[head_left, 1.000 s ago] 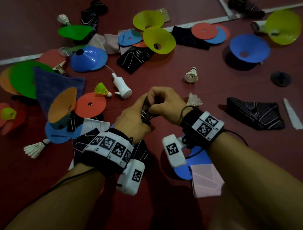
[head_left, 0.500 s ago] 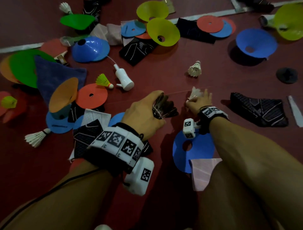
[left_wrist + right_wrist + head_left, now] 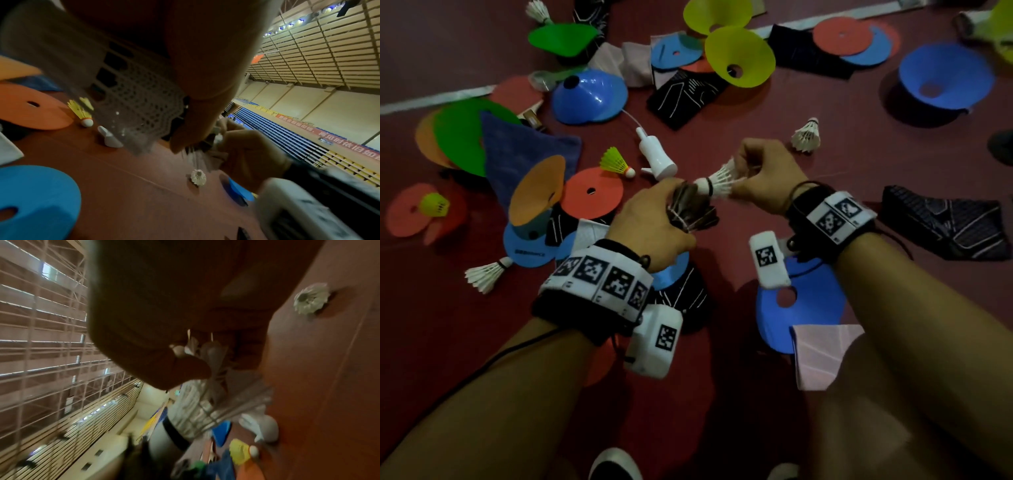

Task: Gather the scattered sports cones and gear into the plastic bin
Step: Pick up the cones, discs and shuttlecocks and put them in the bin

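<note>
While the white shuttlecock (image 3: 719,180) is pointing cork-first at the dark shuttlecock stack (image 3: 688,210), nesting it well seems to call for lining the cork up with the open skirt and easing it in without crushing feathers. Just left of that stack, the left hand (image 3: 650,226) is curling round it, gripping. Just right, the right hand (image 3: 765,174) is pinching the white shuttlecock's feathers. The plastic bin is not showing.
</note>
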The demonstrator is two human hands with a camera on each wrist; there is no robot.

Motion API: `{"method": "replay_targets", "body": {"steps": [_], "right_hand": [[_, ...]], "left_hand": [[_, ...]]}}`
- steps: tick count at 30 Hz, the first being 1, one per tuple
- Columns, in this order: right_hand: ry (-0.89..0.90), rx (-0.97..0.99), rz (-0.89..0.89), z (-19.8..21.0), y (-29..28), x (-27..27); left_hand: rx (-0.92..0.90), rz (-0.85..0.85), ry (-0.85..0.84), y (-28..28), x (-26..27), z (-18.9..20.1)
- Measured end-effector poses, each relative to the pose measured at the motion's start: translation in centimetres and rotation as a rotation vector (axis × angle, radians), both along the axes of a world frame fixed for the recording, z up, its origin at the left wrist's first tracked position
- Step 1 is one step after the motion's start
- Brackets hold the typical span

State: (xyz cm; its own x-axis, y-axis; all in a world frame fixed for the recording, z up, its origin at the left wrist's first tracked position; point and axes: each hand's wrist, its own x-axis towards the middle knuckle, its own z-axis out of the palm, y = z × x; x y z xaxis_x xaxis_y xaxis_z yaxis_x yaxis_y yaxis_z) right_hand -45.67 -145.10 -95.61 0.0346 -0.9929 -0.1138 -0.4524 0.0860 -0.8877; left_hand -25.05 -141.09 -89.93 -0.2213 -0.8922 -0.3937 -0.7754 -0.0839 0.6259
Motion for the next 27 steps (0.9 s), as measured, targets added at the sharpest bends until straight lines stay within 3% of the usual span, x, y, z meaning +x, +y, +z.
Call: {"method": "replay_targets", "body": {"steps": [4,8,12,14,16,18,19,20,23,25,27], "right_hand": [[-0.048,0.006,0.204,2.0,2.9,2.1],[-0.020,0.047,0.260,2.3,4.4,3.0],[-0.144,0.096,0.241,3.3,5.5,3.1],[-0.359,0.175,0.165,3.6,5.6,2.6],[-0.613,0.267,-0.093,3.5,5.3,1.3],[-0.688,0.306,-0.362,2.1,4.9,-0.7],[-0.554,0.308,-0.403,0.9,4.8,-1.8],[-0.284,0.324,-0.348,-0.7,5.0,-3.0],[0.664,0.596,0.182,-6.0,7.5,-4.8],[0.911,0.676,0.335,-8.4,9.7,-4.9],[0.951,0.605,0.297,-8.9,10.3,-4.8]], "left_hand": [[0.096,-0.054,-0.022,-0.2,1.4,-0.5],[0.073,-0.192,-0.023,0.6,0.2,-0.8],[0.109,-0.196,0.104,1.0,-1.7,-1.5],[0.100,-0.174,0.178,1.1,-2.3,-1.7],[0.072,-0.171,0.190,1.3,-2.7,-1.8],[0.034,-0.189,0.154,1.4,-2.7,-1.9],[0.024,-0.201,0.131,1.5,-2.7,-1.9],[0.018,-0.210,0.119,1.7,-2.7,-1.9],[0.028,-0.239,0.104,2.0,-2.9,-1.7],[0.039,-0.282,0.086,2.0,-3.1,-1.8],[0.044,-0.301,0.077,1.9,-3.3,-2.1]]}}
